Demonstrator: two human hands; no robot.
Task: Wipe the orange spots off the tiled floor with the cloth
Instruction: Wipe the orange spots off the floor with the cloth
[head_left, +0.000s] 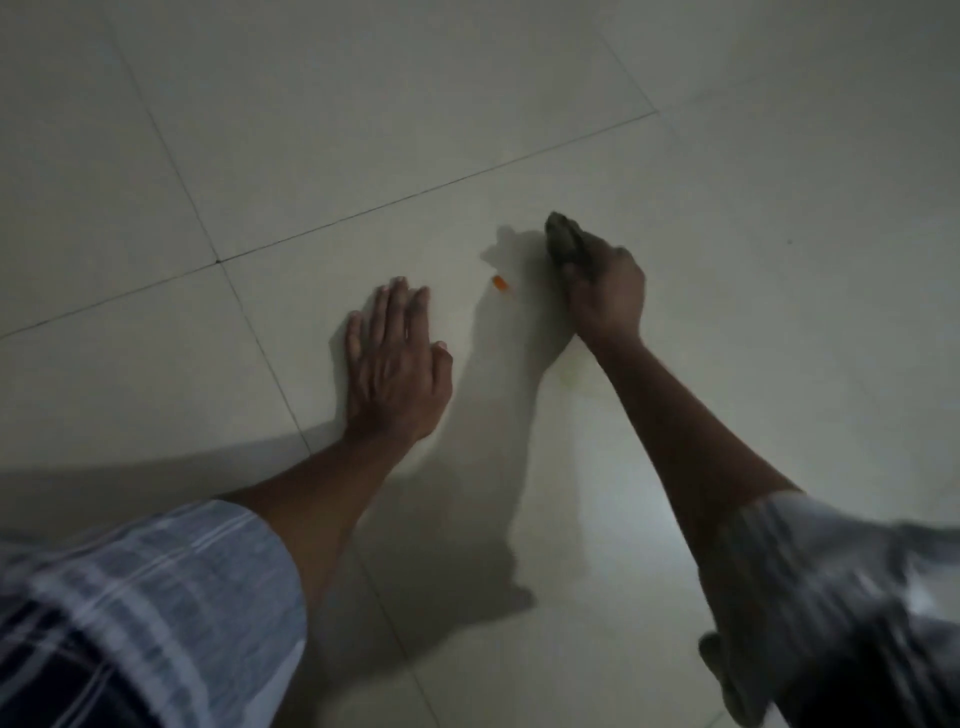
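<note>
Cloth (563, 240) bunched in right hand's (605, 291) curled grip beside orange spot (500, 283), left hand (392, 364) flat, fingers straight on tiled floor (363, 130)

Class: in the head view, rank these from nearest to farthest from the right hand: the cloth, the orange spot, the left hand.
1. cloth: gripped in the right hand itself.
2. orange spot: on the tile just left of that hand.
3. left hand: flat on the floor, farther left.

pale tiled floor (519, 78) w/ dark grout lines, orange spot (500, 282), left hand (395, 364) flat on it
</note>
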